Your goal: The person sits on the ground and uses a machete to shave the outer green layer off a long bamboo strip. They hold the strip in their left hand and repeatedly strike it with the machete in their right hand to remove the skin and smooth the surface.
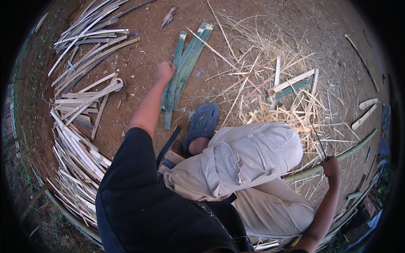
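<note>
The left hand is curled closed at the end of a bare, outstretched forearm, just beside the green strips in view; whether it grips anything I cannot tell. These flat strips lie on the brown earth ahead of the person, partly overlapping, with pale patches at their far ends.

The right hand, low and out to the right, is wrapped around the near end of a thin dark tool — its long, narrow length points forward and a little left, over the edge of a heap of pale shavings. A green pole runs behind that hand.

Among the shavings lies a pale split piece. On the left side, many pale strips lie in long, curved bundles. The person sits with 1 knee raised in beige trousers — 1 dark blue clog shows, planted near the green strips.
</note>
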### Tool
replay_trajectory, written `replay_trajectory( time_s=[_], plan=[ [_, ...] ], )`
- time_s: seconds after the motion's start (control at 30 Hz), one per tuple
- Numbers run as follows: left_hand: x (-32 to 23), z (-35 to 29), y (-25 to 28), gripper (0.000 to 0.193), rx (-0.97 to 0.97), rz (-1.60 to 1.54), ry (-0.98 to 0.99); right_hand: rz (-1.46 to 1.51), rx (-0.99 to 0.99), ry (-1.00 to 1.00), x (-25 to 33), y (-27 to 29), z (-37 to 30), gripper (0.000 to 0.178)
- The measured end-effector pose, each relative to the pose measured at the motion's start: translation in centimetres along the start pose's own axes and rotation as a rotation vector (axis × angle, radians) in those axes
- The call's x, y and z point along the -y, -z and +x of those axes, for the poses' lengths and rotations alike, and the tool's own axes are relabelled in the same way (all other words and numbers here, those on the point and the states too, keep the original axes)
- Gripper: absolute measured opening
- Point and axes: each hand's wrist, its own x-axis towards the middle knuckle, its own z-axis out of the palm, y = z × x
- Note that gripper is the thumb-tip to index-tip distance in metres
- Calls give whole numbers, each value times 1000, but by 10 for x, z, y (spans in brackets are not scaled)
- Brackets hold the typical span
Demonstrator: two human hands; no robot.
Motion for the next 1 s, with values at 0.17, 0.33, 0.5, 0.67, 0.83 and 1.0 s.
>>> replay_trajectory(
  time_s=[0.17, 0.33, 0.5, 0.67, 0.83, 1.0],
  plan=[
    [-22, -7, 6, 20, -17, 120, 4, -21, -6, 32, -13, -6, 7, 22],
    [-27, -4, 2, 21, -63, 154, 80, 25, 11, -18, -5, -6, 4, 23],
    [-25, -2, -2, 20, -155, 6, 118, -16, 24, 28, -7, -7, 6, 17],
    [-10, 7, -8, 20, -116, -127, 23, -57, 22, -13, -5, -7, 5, 23],
    [5, 22, -20, 14, -116, -199, 75, -58, 19, 19, 3, -4, 3, 22],
    [6, 37, -24, 8, 46, -457, 305, -64, -21, 71, -8, -10, 12, 21]
  ],
)
